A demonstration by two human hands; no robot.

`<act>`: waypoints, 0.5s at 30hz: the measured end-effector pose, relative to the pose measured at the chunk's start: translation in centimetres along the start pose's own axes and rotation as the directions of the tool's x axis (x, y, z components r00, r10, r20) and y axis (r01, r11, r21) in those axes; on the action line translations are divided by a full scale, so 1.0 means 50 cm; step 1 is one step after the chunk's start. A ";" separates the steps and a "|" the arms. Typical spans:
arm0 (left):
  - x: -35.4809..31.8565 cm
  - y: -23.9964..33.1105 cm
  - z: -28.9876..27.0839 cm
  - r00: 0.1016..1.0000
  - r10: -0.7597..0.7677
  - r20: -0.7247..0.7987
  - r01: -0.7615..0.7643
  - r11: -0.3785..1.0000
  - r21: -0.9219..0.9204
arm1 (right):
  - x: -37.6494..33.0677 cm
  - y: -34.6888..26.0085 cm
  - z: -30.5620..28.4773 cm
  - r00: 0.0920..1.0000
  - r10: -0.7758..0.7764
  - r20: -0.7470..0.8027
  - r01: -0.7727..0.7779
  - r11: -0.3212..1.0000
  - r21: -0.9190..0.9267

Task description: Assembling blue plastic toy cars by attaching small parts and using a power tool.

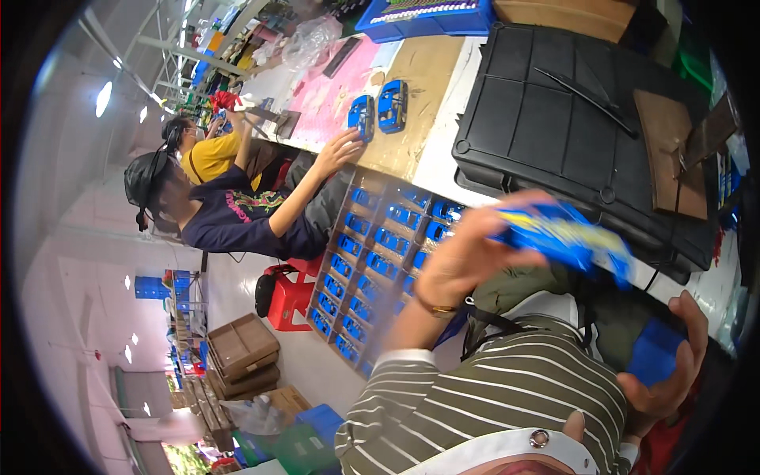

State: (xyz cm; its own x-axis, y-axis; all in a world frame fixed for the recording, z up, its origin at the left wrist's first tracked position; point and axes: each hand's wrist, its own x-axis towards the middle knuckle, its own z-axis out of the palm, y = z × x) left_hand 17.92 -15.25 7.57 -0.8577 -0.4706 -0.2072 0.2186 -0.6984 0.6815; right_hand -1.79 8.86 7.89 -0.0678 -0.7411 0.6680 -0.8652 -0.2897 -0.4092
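Right hand: the right hand (pixel 665 372) sits low at the right edge of the view, fingers curled round a blue block (pixel 655 352) and gripping it; only part of the block shows
Left hand: the left hand (pixel 467 257) is raised in front of the striped shirt, closed on one end of a blue toy car (pixel 566 235), which is blurred and tilted, hanging over the near edge of the worktable (pixel 439 150)
Wrist: a thin bracelet (pixel 434 307) circles the left wrist
Tray of cars: just left of the left hand, a grey divided tray (pixel 380 261) leans against the table edge, its compartments filled with rows of blue toy cars
Black tray: beyond the held car, a big black plastic tray (pixel 546 119) lies upside down on the table, with brown card pieces (pixel 669 150) on its right side
Co-worker: further along the table a seated person in a dark top (pixel 229 218) reaches a hand (pixel 339 150) to the table edge, just beside two blue cars (pixel 378 111) standing on a sheet of cardboard (pixel 416 95)
Stool: a red plastic stool (pixel 289 297) stands below that person
Far end: a blue crate (pixel 423 16) sits at the table's far end; brown boxes (pixel 241 352) are stacked on the floor well to the left
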 end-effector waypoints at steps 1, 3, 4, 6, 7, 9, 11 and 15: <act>-0.012 0.028 -0.045 0.990 0.133 -0.049 -0.133 0.991 0.009 | 0.001 -0.013 -0.004 0.999 0.043 -0.009 -0.043 0.999 -0.009; -0.025 0.085 -0.123 0.827 0.467 -0.312 -0.450 0.884 0.130 | 0.002 -0.023 -0.007 0.989 0.145 0.042 -0.144 0.989 -0.019; -0.025 0.116 -0.169 0.724 0.615 -0.311 -0.563 0.788 0.248 | -0.004 -0.020 -0.008 0.982 0.177 0.066 -0.175 0.984 -0.035; -0.014 0.157 -0.286 0.431 0.822 -0.371 -0.632 0.569 0.526 | -0.009 -0.020 0.001 0.970 0.217 0.114 -0.208 0.974 -0.085; -0.003 0.182 -0.335 0.246 0.882 -0.403 -0.551 0.469 0.690 | -0.013 -0.016 0.001 0.967 0.219 0.132 -0.209 0.974 -0.085; 0.038 0.252 -0.493 0.120 0.970 -0.212 -0.307 0.239 0.921 | -0.032 0.001 -0.009 0.961 0.236 0.146 -0.224 0.970 -0.095; 0.133 0.284 -0.529 0.131 0.990 0.046 -0.027 -0.042 0.999 | -0.045 -0.004 -0.023 0.931 0.357 0.074 -0.339 0.922 -0.185; 0.109 0.335 -0.731 0.651 0.759 -0.007 -0.087 0.083 0.993 | -0.061 -0.017 -0.042 0.909 0.407 -0.090 -0.412 0.844 -0.344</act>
State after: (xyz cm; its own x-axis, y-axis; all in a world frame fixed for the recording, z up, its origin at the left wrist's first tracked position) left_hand 33.95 -49.24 -7.80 -0.3892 -0.8401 0.3779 -0.3697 0.5182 0.7712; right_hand -1.90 12.65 7.50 -0.4586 -0.7373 0.4961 -0.8729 0.2693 -0.4069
